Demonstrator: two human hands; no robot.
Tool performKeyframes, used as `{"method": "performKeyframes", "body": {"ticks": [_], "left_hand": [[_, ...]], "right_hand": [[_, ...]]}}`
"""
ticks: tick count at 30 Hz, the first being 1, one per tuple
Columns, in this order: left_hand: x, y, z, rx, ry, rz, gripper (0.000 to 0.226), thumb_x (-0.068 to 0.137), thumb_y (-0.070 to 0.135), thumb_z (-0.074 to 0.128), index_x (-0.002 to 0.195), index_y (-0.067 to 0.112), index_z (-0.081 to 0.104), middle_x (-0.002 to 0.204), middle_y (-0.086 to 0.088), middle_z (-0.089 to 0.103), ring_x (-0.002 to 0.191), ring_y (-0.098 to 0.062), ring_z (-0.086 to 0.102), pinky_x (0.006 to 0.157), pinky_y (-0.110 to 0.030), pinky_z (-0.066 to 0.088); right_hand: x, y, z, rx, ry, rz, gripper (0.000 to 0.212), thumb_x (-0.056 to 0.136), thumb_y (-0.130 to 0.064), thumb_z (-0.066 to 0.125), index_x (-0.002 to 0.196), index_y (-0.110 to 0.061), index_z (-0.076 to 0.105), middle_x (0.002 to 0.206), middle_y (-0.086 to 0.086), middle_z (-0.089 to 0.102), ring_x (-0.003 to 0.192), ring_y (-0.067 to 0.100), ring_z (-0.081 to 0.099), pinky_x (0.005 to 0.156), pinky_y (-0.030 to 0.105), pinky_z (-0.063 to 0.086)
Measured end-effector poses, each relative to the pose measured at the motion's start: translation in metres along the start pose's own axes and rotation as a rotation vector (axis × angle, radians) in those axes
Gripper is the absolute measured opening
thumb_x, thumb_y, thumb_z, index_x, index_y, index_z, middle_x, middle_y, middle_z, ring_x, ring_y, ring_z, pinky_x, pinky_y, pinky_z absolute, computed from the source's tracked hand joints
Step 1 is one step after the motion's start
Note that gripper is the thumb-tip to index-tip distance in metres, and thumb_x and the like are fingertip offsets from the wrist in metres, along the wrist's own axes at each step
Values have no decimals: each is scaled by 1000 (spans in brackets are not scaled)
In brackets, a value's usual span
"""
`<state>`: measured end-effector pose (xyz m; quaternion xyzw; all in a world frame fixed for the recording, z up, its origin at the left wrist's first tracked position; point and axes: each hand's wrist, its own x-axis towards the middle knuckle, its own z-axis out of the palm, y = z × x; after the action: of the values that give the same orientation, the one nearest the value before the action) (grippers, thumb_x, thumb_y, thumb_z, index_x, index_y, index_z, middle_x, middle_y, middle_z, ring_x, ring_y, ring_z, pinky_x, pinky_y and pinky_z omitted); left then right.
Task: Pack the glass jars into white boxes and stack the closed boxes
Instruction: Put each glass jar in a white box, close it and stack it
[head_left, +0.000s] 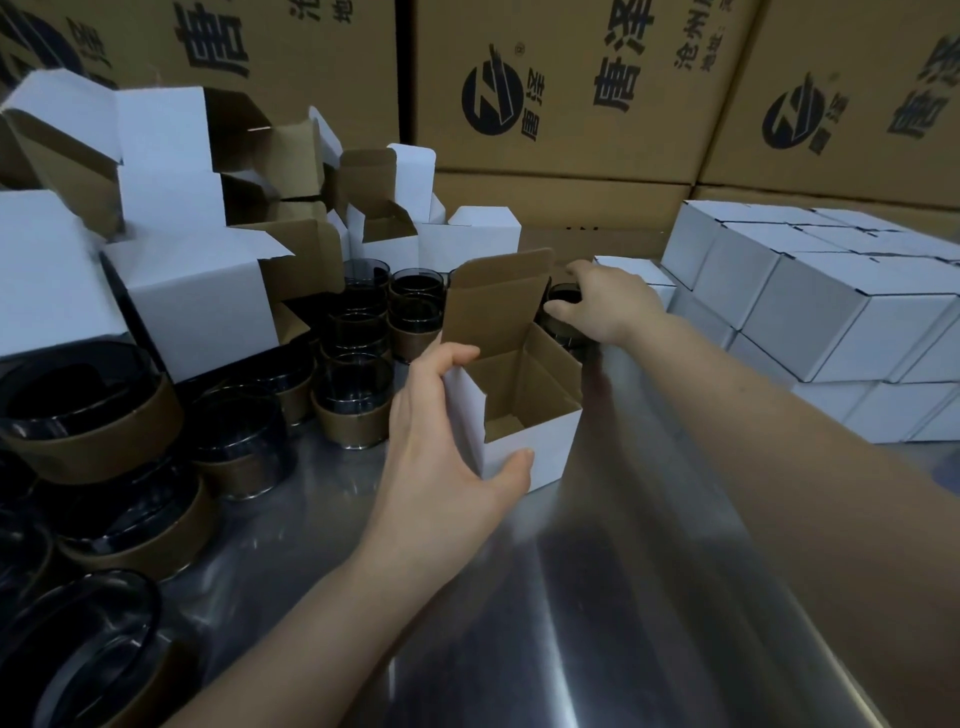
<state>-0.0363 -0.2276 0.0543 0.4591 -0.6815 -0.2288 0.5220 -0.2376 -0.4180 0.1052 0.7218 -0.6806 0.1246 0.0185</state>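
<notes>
On steel table (597, 597), left hand (447, 452) grips upright box (535, 452) — mouth up — right hand (608, 306) clasps a jar (563, 296).

Before you on the brushed steel tabletop (597, 597) stands the open white cardboard box (540, 447), your left hand (441, 452) gripping its left wall. Just behind it, your right hand (608, 306) appears to grip a dark glass jar (563, 296). Sleeved glass jars (353, 395) crowd the left, closed white boxes (831, 312) stack at right, and brown cartons (571, 104) stand behind.
</notes>
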Motion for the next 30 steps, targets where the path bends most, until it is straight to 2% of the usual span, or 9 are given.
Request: {"method": "performKeyframes", "body": {"ticks": [5,8,13,15,19,22,26,28,30], "left_hand": [[0,1,0,-8,-4,-7,79,73,18,80,114,59,27,125,42,30,126,7,34,99,-15,30],[0,2,0,-7,-2,-13,77,73,17,80,115,56,28,123,43,30,124,7,34,99,-14,29],[0,4,0,-18,-4,-24,77,73,15,80,113,56,28,121,42,31,121,9,35,99,-16,29],[0,4,0,-16,-3,-29,76,74,15,80,113,55,28,121,41,32,121,7,36,99,-16,30],[0,6,-2,-13,-11,-45,77,73,17,79,112,58,26,121,42,31,120,11,35,97,-12,29],[0,8,-2,-28,-24,-64,77,74,16,79,114,57,28,145,21,33,133,-2,35,109,-30,35],[0,13,-4,-60,-41,-84,75,77,19,78,111,63,27,153,7,31,139,-11,34,112,-44,36],[0,13,-4,-96,-48,-91,71,79,22,78,112,61,29,152,4,33,139,-14,35,111,-46,36],[0,12,-4,-114,-50,-96,66,81,23,76,116,55,31,151,4,35,139,-14,35,111,-46,36]], "right_hand": [[-16,2,-12,138,-73,-35,68,87,-41,63,148,-24,38,144,1,51,128,24,49,94,35,44],[-31,5,-18,168,-125,-73,66,88,-34,62,148,-24,38,145,1,50,129,23,48,99,34,44],[-47,10,-21,219,-146,-130,62,87,-25,63,145,-21,43,147,2,46,132,20,44,93,24,35],[-49,11,-19,230,-148,-131,62,87,-29,64,145,-18,44,148,7,42,134,21,42,95,24,34],[-52,12,-8,253,-104,-66,69,85,-53,65,142,-19,46,142,9,47,126,25,49,96,33,42],[-57,10,4,344,-6,-26,71,83,-51,70,142,-20,45,140,5,52,121,23,52,90,29,41],[-64,6,6,693,112,123,79,76,-41,81,143,-17,46,127,0,56,108,15,52,86,27,41],[-69,4,-4,954,138,161,66,77,-32,81,135,-16,53,117,-5,60,109,15,59,89,26,48],[-75,2,-18,1243,153,118,43,82,-18,77,121,-14,58,107,-3,64,105,18,65,87,29,55]]}}
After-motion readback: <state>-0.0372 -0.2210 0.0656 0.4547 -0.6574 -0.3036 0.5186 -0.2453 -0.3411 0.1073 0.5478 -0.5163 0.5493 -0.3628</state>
